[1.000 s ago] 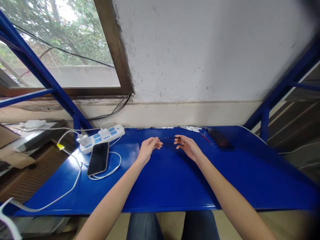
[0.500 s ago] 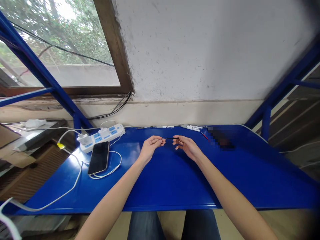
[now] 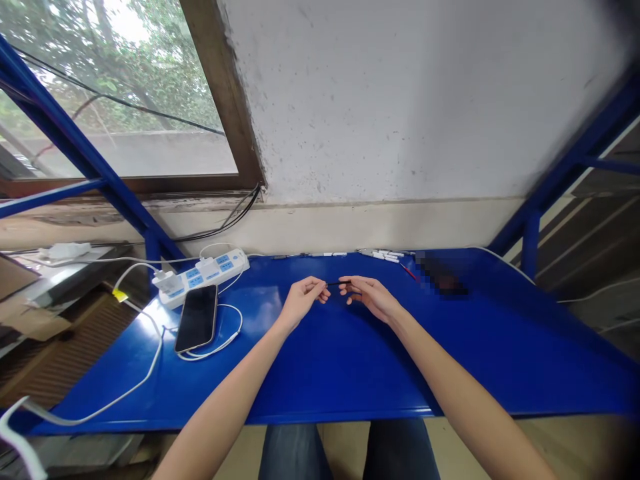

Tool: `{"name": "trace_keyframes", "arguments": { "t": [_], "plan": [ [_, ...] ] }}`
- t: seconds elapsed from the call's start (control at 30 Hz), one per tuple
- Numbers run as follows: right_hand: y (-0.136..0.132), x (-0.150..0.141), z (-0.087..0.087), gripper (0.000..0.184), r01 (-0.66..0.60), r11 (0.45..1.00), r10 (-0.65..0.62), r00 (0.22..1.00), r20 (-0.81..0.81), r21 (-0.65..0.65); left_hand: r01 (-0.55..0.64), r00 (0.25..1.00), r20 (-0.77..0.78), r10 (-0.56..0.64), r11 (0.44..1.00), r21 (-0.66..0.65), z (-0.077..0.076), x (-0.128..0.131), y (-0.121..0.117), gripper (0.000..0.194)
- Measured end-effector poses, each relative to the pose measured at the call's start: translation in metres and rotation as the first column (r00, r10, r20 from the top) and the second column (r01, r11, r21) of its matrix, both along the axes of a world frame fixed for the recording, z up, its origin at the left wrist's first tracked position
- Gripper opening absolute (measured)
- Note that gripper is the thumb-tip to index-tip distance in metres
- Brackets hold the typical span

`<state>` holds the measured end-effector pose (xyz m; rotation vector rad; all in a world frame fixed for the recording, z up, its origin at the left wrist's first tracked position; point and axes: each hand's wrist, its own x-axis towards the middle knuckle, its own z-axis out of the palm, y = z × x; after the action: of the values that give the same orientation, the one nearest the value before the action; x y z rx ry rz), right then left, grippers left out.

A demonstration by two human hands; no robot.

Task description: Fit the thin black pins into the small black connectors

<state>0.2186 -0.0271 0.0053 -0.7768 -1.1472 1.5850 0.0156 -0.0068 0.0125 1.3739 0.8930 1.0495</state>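
Observation:
Both my hands hover over the middle of the blue table (image 3: pixel 350 373). My left hand (image 3: pixel 303 300) and my right hand (image 3: pixel 370 297) each pinch one end of a thin dark stick-like piece (image 3: pixel 338 283) held level between them. The fingers of both hands are curled closed on it. What the piece is, I cannot make out.
A black phone (image 3: pixel 197 318) lies at the left, plugged by a white cable (image 3: pixel 220 340) near a white power strip (image 3: pixel 203 275). Several small white and red pieces (image 3: pixel 385 255) lie along the table's back edge by the wall. Blue frame posts stand at both sides.
My left hand moved right and closed on the free end of the thin piece, which only my right hand held before. Both hands came closer together and slightly toward me.

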Motion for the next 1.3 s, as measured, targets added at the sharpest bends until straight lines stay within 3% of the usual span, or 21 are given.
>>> {"name": "trace_keyframes", "arguments": {
  "t": [0.17, 0.27, 0.37, 0.5, 0.6, 0.7, 0.87, 1.03, 1.3],
  "plan": [
    [0.002, 0.002, -0.003, 0.032, 0.064, 0.99, -0.101, 0.945, 0.312, 0.127, 0.031, 0.996, -0.086, -0.028, 0.999, 0.042, -0.003, -0.003, 0.003, 0.028],
    [0.003, 0.001, -0.007, 0.023, 0.051, 0.95, -0.214, 0.825, 0.523, 0.307, 0.074, 0.974, -0.223, -0.045, 0.989, 0.125, -0.004, -0.006, 0.004, 0.024],
    [0.002, -0.001, -0.009, 0.015, -0.033, 0.873, -0.345, 0.665, 0.663, 0.487, 0.121, 0.92, -0.391, -0.013, 0.96, 0.253, -0.004, -0.01, 0.003, 0.021],
    [0.001, -0.003, -0.011, 0.013, -0.161, 0.807, -0.402, 0.556, 0.728, 0.569, 0.193, 0.856, -0.516, 0.028, 0.909, 0.369, -0.003, -0.01, 0.001, 0.018],
    [0.0, -0.004, -0.012, 0.012, -0.182, 0.789, -0.418, 0.541, 0.729, 0.587, 0.193, 0.849, -0.525, 0.056, 0.892, 0.408, -0.003, -0.01, 0.002, 0.018],
    [0.0, -0.007, -0.014, 0.012, -0.199, 0.787, -0.418, 0.525, 0.741, 0.584, 0.094, 0.838, -0.516, 0.179, 0.883, 0.46, -0.003, -0.014, 0.007, 0.02],
    [-0.001, -0.014, -0.019, 0.014, -0.212, 0.802, -0.414, 0.478, 0.775, 0.559, -0.017, 0.674, -0.621, 0.4, 0.849, 0.528, -0.004, -0.03, 0.019, 0.017],
    [-0.001, -0.015, -0.021, 0.015, -0.216, 0.791, -0.427, 0.475, 0.77, 0.572, 0.024, 0.53, -0.738, 0.419, 0.862, 0.507, -0.012, -0.034, 0.02, 0.017],
    [-0.001, -0.015, -0.019, 0.016, -0.216, 0.785, -0.428, 0.487, 0.761, 0.58, 0.069, 0.458, -0.762, 0.459, 0.836, 0.545, -0.018, -0.031, 0.018, 0.017]
  ]
}}
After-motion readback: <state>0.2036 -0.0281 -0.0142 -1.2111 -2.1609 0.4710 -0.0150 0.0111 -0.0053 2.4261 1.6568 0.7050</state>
